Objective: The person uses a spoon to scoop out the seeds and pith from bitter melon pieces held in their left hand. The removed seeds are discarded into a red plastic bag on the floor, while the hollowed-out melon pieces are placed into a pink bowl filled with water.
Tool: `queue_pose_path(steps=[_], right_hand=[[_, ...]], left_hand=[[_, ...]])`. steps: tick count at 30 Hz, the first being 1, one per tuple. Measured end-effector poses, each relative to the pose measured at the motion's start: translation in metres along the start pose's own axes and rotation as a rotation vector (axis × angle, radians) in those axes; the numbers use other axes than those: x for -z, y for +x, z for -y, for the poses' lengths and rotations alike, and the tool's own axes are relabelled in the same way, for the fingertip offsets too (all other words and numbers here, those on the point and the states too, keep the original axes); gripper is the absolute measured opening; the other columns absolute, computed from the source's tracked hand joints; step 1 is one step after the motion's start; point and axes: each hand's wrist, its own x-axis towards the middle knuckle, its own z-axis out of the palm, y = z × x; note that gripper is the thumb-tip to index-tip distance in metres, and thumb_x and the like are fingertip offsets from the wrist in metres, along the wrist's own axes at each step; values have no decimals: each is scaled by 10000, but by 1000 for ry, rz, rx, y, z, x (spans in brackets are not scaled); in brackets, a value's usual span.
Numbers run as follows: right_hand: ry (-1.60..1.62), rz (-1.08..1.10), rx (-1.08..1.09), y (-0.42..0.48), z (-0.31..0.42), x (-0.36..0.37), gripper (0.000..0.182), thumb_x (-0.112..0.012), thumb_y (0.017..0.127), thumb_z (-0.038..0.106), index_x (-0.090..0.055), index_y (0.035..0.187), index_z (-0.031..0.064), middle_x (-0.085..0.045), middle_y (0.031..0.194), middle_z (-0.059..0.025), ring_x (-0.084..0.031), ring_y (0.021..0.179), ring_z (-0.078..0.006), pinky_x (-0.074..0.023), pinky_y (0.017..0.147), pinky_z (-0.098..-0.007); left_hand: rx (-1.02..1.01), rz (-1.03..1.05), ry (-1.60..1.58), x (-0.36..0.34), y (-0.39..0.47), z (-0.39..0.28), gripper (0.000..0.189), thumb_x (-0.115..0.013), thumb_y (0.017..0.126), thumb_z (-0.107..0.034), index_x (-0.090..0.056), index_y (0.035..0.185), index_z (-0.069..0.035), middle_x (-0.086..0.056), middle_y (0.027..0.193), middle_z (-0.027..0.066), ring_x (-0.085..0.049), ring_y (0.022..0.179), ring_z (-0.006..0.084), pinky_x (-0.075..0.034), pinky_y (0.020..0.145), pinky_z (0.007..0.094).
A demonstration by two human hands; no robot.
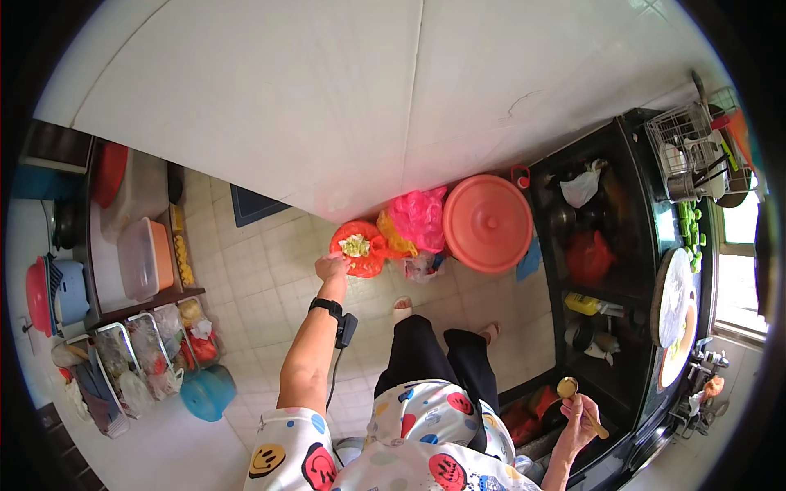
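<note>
My left hand point(332, 267) is stretched out over the near-left rim of a small bin lined with a red plastic bag point(367, 267). Pale green vegetable scraps point(355, 245) lie in the bag. Whether the fingers hold anything is too small to tell. At the lower right, my right hand point(578, 423) grips the handle of a gold-coloured metal spoon point(567, 387), its bowl pointing up and away from the counter.
Pink plastic bags point(417, 218) and a lidded red tub point(488, 223) stand along the wall. At right, a black counter bears a round board point(673, 297), cut green vegetables point(691, 233) and a dish rack point(688, 144). Shelves and a blue basin point(207, 393) are at left.
</note>
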Motion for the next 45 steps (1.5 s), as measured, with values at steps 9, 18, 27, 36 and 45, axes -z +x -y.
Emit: queue_pose_path(steps=[9,18,27,36,45], right_hand=[[45,10,25,-5,-8,-2,183,-676,949,165,-671,1012,-8,-695,863,-61,-678,739,-93,-562,645,-205],[82,25,46,1,-2,-10,168,-671,950,147,-672,1014,-8,-700,863,-62,-679,743,-90,-565,662,-217],[188,51,-32,11,9,-2,100,-637,964,85,-657,1007,-4,-689,852,-51,-660,767,-99,-537,722,-231],[277,-185,191,87,-8,66,70,-630,963,76,-651,980,12,-691,855,-41,-667,777,-102,-540,692,-236],[740,-544,-184,162,-99,217,262,-482,1038,262,-575,906,56,-696,854,-94,-692,700,-138,-586,535,-270]], left_hand=[[-540,-121,356,8,20,9,73,-763,785,-58,-710,785,-7,-674,644,84,-636,525,156,-498,482,293],[-401,4,355,22,13,-12,199,-622,906,-143,-728,938,22,-695,728,91,-662,686,165,-531,630,287],[-332,-61,235,47,48,11,132,-616,869,-60,-690,957,5,-693,814,105,-652,708,216,-548,637,332],[-652,-105,151,68,52,18,654,-617,708,-55,-506,1351,-6,-634,1152,185,-606,1037,355,-482,942,478],[-168,512,297,-19,-234,-33,628,-527,955,-444,-367,1461,-107,-421,1514,137,-379,1408,369,-390,1073,535]])
